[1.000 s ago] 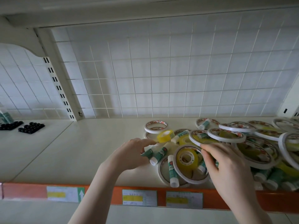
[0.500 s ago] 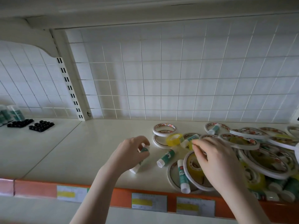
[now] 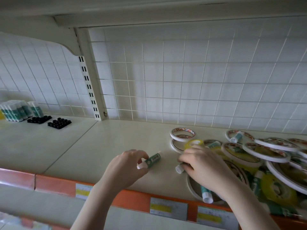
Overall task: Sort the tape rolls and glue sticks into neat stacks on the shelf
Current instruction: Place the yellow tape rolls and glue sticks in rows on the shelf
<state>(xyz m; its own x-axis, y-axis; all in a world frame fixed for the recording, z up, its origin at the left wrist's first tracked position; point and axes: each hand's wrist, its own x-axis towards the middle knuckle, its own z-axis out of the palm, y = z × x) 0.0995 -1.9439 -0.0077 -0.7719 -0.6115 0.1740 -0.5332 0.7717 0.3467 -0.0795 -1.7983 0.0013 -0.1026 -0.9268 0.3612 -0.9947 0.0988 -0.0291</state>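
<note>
On the cream shelf [image 3: 83,146], near its orange front edge [image 3: 54,184], the left hand [image 3: 127,168] pinches a green glue stick [image 3: 152,161] between thumb and curled fingers; the stick lies slanted on the shelf, its white cap toward the wrist and its far end pointing up and away to the right of the knuckles. Just right of that hand, the right hand [image 3: 204,165] is curled over a second glue stick [image 3: 179,168], whose white cap pokes out from under the fingers; the blur there means the grip seems closed round it, though I cannot be sure. Beyond and to the right of the right hand spreads a loose heap of white tape rolls [image 3: 265,151] and yellow tape rolls [image 3: 279,188] with more glue sticks among them; a third glue stick [image 3: 206,194] lies below its wrist, inside a ring of tape. Far to the left of the left hand, glue sticks stand upright in a row [image 3: 16,111] beside two black trays [image 3: 49,122]; behind both hands rises a white wire grid [image 3: 182,80].
</note>
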